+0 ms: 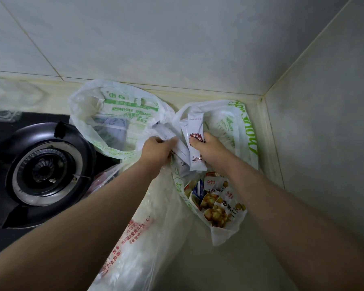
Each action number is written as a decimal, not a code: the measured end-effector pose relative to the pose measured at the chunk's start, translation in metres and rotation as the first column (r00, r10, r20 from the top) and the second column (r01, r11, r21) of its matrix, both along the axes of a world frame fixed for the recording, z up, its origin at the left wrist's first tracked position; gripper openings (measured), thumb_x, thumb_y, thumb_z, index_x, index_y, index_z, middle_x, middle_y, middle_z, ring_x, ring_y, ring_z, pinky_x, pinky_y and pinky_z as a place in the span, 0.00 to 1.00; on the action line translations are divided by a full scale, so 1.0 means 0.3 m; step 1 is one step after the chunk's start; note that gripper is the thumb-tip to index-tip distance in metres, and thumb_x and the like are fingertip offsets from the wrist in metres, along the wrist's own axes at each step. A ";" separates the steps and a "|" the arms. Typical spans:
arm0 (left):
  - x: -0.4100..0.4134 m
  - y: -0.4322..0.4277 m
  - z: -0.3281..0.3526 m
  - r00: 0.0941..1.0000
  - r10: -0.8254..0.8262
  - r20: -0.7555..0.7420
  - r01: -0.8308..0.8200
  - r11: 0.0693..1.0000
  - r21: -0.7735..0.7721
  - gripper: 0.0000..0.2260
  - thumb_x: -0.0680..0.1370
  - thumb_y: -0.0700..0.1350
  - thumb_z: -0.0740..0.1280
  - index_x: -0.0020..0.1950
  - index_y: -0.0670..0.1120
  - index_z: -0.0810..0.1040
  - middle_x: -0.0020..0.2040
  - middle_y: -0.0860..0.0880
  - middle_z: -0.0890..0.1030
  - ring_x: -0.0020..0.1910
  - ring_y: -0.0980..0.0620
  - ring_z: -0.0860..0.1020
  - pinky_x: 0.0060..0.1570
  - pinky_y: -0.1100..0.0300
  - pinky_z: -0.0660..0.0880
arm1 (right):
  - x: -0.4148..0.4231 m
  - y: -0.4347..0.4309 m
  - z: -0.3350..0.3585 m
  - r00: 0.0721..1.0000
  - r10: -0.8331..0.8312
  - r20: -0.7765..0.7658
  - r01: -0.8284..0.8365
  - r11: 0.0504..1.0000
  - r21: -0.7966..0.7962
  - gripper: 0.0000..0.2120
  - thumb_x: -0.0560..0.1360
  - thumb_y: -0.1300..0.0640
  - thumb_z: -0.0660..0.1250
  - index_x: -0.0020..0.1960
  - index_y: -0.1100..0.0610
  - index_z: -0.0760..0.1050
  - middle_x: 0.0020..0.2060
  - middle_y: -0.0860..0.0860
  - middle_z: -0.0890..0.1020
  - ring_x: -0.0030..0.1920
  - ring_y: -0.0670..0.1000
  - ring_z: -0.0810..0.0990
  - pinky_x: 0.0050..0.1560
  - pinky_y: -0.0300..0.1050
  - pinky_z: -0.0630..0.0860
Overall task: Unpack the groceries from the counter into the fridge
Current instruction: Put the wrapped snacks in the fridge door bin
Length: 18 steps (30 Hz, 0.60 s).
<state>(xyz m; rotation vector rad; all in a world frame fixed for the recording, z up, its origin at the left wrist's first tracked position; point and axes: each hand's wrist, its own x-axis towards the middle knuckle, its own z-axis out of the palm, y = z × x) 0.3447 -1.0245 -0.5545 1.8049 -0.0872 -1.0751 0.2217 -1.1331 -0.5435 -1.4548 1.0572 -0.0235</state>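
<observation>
My right hand (208, 147) grips one or two slim white sachets with a red emblem (194, 131), held upright over an open white grocery bag with green print (240, 131). My left hand (158, 149) grips a bundle of similar white sachets (177, 148) just to the left, at the bag's mouth. Lower in that bag lie yellow and orange snack packets (216, 204). A second green-printed bag (114, 114) with a grey-blue pack inside stands at the back left. A clear bag with red print (139, 238) lies in front, under my left forearm.
A black gas burner (44, 169) on a dark hob takes up the left side, close to the bags. Tiled walls meet in a corner at the back right (263, 97). Pale counter (250, 265) shows at the bottom right. The fridge is not in view.
</observation>
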 end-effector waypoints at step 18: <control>-0.021 0.177 0.300 0.953 0.017 -0.302 -0.138 0.914 -0.382 0.14 0.82 0.49 0.61 0.63 0.43 0.77 0.54 0.42 0.82 0.50 0.44 0.82 0.53 0.46 0.80 | -0.148 0.203 0.242 0.848 -0.489 0.205 0.402 0.845 0.353 0.08 0.76 0.62 0.62 0.51 0.56 0.78 0.41 0.57 0.82 0.40 0.57 0.81 0.46 0.53 0.77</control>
